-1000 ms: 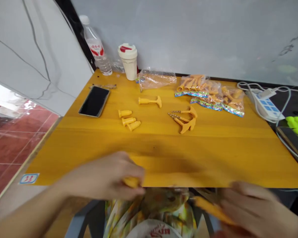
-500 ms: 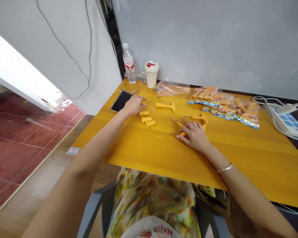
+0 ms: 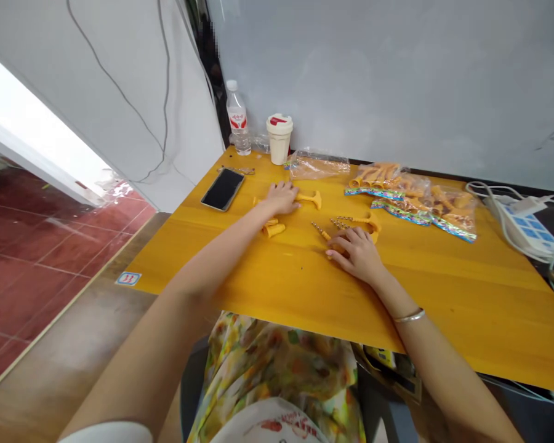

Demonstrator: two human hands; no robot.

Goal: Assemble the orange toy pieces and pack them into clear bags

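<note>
Left hand: the left hand is palm down at table centre, fingers loosely spread and pointing away from the body. Cannot tell whether they grasp anything. A flanged yellow plastic anchor lies just beside the fingertips.

Left-hand items: short yellow plastic wall plugs lie just below the hand, partly hidden by the wrist.

Right hand: the right hand is palm down, fingers curled over the pile; not clenched tight. An orange piece shows under the palm, but cannot tell if it is gripped. A thin metal bracelet sits on the wrist.

Right-hand items: screws fitted with orange plastic anchors lie under and just beyond the fingers, metal tips pointing left.

Surface: yellow wooden tabletop.

Upper left: a black smartphone lies face up on the table; behind it stand a water bottle and a white lidded cup.

Top centre to right: a clear plastic bag and bags of orange anchors.

Far right: a white power strip with cables.
</note>
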